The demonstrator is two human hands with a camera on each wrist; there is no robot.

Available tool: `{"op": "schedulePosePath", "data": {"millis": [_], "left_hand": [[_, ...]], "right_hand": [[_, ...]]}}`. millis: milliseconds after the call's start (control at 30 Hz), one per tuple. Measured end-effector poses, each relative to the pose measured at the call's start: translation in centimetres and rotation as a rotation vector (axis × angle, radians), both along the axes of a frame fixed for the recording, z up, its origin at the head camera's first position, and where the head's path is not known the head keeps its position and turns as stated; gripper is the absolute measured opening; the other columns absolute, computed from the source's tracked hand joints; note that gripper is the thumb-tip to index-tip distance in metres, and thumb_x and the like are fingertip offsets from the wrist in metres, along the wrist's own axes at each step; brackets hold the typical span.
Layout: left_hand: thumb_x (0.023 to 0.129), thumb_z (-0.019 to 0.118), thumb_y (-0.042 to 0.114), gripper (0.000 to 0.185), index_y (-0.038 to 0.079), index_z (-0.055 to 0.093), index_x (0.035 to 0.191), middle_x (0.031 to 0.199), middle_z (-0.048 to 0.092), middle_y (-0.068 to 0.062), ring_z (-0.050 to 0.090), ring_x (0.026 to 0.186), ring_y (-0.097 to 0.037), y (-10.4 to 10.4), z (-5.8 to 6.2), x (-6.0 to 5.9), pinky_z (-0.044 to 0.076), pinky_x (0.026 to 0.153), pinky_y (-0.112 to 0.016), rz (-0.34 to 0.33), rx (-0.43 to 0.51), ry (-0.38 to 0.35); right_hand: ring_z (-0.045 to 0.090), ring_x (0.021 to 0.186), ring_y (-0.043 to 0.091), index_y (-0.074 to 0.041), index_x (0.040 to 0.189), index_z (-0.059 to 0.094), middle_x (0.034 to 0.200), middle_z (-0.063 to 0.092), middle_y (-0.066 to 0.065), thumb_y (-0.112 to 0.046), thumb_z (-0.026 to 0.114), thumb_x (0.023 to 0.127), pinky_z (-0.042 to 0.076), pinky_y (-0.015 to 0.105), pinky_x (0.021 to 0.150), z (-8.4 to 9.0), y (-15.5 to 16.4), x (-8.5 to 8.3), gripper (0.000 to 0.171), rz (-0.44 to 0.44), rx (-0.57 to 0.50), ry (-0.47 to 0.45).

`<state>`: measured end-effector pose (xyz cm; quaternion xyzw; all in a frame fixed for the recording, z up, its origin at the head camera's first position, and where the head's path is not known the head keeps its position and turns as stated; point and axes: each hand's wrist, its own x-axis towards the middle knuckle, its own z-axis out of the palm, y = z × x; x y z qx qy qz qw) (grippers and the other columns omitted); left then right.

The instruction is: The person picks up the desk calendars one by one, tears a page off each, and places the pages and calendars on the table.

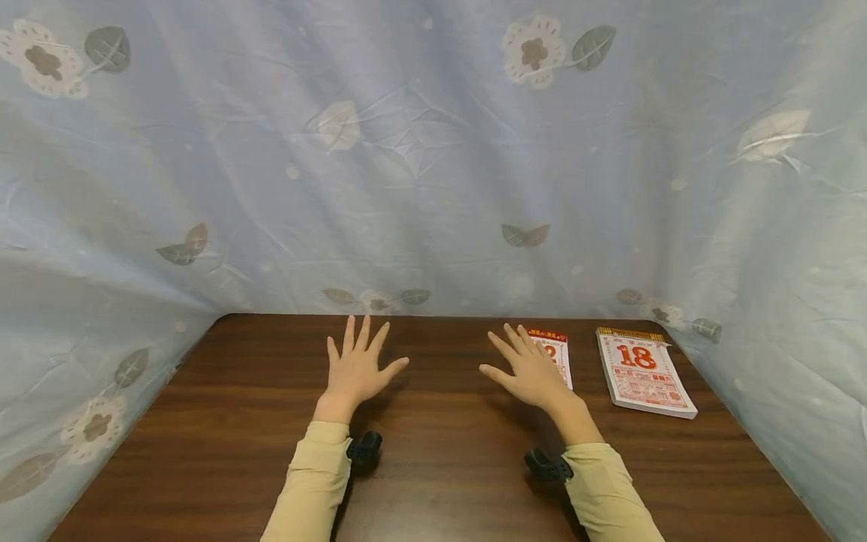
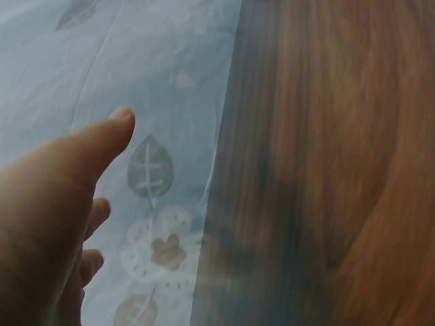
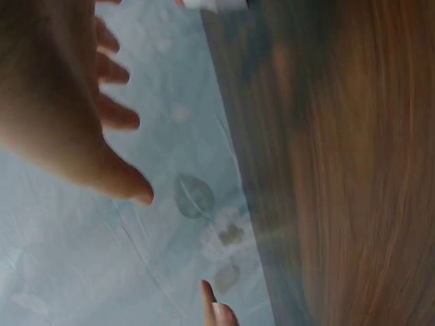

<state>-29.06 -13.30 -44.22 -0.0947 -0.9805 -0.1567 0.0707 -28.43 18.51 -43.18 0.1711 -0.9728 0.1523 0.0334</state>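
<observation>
Wooden table — both hands flat, spread; right hand overlaps calendar sheet.

A dark brown wood-grain desk fills the lower part of the head view, its far corners rounded. A pale blue cloth hangs beyond the fingers as a backdrop and wraps round both sides of the desk, creased and wrinkled, printed with cream flowers and grey-green leaves. The cloth meets the desk's far edge just past the fingers. Light is soft and even, with faint shadows on the wood. The wrist views show the same cloth beside the desk.
</observation>
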Motion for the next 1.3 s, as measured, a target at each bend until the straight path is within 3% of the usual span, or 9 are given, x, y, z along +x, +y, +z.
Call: {"op": "schedulePosePath", "data": {"millis": [300, 600, 800, 1033, 1300], "left_hand": [[0.087, 0.039, 0.077, 0.083, 0.036, 0.016, 0.155, 0.165, 0.0, -0.005, -0.014, 0.151, -0.032, 0.4, 0.3, 0.3, -0.011, 0.113, -0.068, -0.018, -0.018, -0.022], [0.087, 0.037, 0.079, 0.084, 0.037, 0.014, 0.155, 0.165, -0.001, -0.006, -0.016, 0.151, -0.031, 0.7, 0.5, 0.3, -0.012, 0.113, -0.068, -0.02, -0.028, -0.018], [0.087, 0.037, 0.078, 0.083, 0.035, 0.018, 0.155, 0.165, 0.003, -0.006, -0.014, 0.152, -0.032, 2.0, 0.9, 0.4, -0.011, 0.113, -0.069, -0.065, 0.021, -0.016], [0.091, 0.039, 0.073, 0.076, 0.039, 0.014, 0.155, 0.165, 0.006, -0.003, -0.008, 0.152, -0.031, 4.8, 1.4, -0.1, 0.002, 0.114, -0.07, -0.188, 0.257, -0.066], [0.098, 0.041, 0.059, 0.069, 0.029, 0.019, 0.156, 0.164, 0.013, -0.008, 0.003, 0.152, -0.033, 8.4, 1.5, -1.2, 0.011, 0.118, -0.063, -0.326, 0.651, -0.136]], "right_hand": [[0.007, 0.15, 0.041, -0.023, 0.156, 0.022, 0.163, 0.013, 0.015, -0.061, 0.045, 0.095, 0.013, 0.065, 0.116, -0.7, 0.4, 0.5, 0.075, -0.031, 0.019, -0.039], [0.011, 0.15, 0.041, -0.021, 0.156, 0.024, 0.163, 0.014, 0.016, -0.062, 0.043, 0.095, 0.017, 0.066, 0.114, -0.8, 1.6, 0.9, 0.076, -0.051, 0.035, -0.012], [0.01, 0.149, 0.044, -0.019, 0.156, 0.024, 0.162, 0.015, 0.018, -0.063, 0.043, 0.095, 0.016, 0.066, 0.114, -0.7, 3.1, 1.1, 0.077, -0.072, 0.017, -0.009], [0.007, 0.148, 0.048, -0.015, 0.155, 0.025, 0.161, 0.014, 0.024, -0.059, 0.044, 0.097, 0.013, 0.068, 0.114, 0.0, 5.7, 0.5, 0.076, -0.102, -0.077, 0.005], [0.004, 0.146, 0.052, -0.01, 0.156, 0.019, 0.16, 0.009, 0.027, -0.048, 0.045, 0.1, 0.01, 0.072, 0.111, 0.3, 9.1, -0.3, 0.072, -0.154, -0.265, 0.001]]}}
